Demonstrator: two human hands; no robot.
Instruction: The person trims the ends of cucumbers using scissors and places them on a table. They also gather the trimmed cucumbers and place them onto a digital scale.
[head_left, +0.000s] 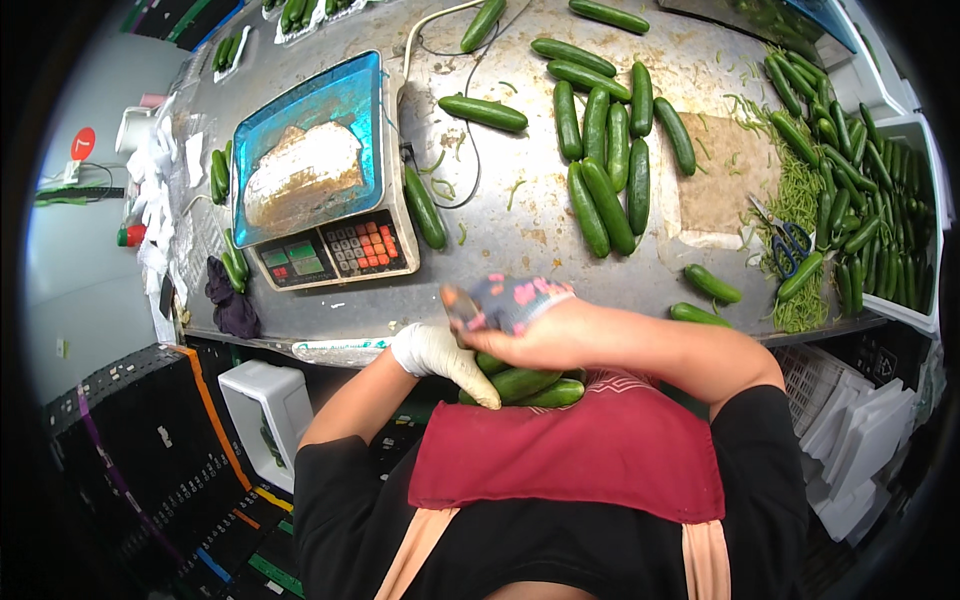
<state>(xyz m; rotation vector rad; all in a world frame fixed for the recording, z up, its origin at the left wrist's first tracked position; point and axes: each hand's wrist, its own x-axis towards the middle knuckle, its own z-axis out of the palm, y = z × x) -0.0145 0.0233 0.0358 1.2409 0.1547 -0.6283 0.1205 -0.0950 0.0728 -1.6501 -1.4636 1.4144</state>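
Note:
My left hand (452, 364), in a pale glove, holds several cucumbers (529, 384) against the red apron at the table's near edge. Over them lies my right hand (504, 311), in a dark floral fingerless glove or wrap with bare fingertips; it is blurred, and its palm side and whether it grips anything are hidden. Just beyond my hands, to the left, stands a digital scale (334, 251) with a blue tray (371, 161). More loose cucumbers (607, 206) lie on the metal table (480, 300) to the right of the scale.
At the right are a white crate (935, 285) full of cucumbers, blue-handled scissors (789, 247), green trimmings (802, 195) and a stained cardboard sheet (724, 176). A dark cloth (231, 300) lies at the table's left edge, above a white foam box (262, 375). A cable (476, 135) crosses the tabletop.

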